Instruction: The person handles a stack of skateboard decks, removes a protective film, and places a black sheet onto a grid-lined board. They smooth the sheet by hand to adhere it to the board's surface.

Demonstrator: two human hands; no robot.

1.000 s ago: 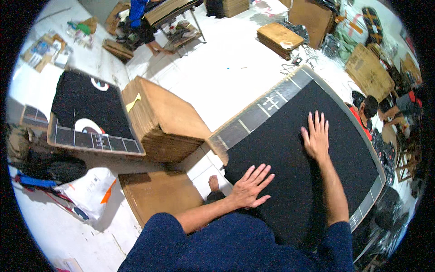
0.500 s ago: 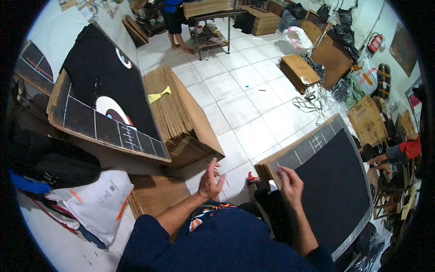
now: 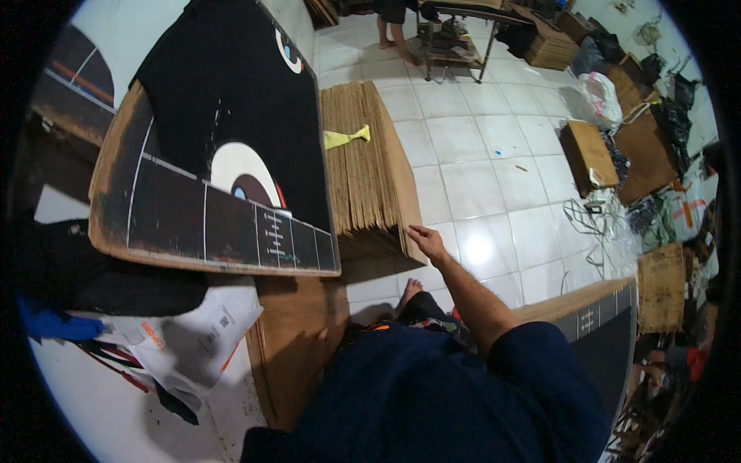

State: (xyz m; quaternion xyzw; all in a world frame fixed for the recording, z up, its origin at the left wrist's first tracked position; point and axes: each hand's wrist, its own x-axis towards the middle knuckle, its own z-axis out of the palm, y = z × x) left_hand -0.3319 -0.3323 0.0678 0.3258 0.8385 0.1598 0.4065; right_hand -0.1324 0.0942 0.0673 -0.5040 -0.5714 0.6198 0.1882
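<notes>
My right hand [image 3: 429,244] reaches across to the left with its fingers stretched out, and I see nothing held in it. Its fingertips are close to the near corner of a tall stack of brown boards [image 3: 363,181]; whether they touch is unclear. Left of the stack lies a dark board marked with white lines [image 3: 174,212], and over it is spread black cloth [image 3: 208,85] with a printed cartoon eye [image 3: 243,177]. A dim, blurred skin-toned patch beside my body, over a brown board surface [image 3: 297,309], may be my left hand; its fingers cannot be made out.
A yellow cloth strip [image 3: 347,137] lies on the stack. A second marked board [image 3: 588,318] is at my right, partly behind my arm. A white plastic package [image 3: 204,328] sits at lower left. Beyond the tiled floor [image 3: 463,170], a person [image 3: 395,35] stands beside a work table.
My view has turned left. My right hand has moved from the right-hand board to the stack's corner. My left hand, in plain sight earlier with fingers spread, has dropped low beside my body.
</notes>
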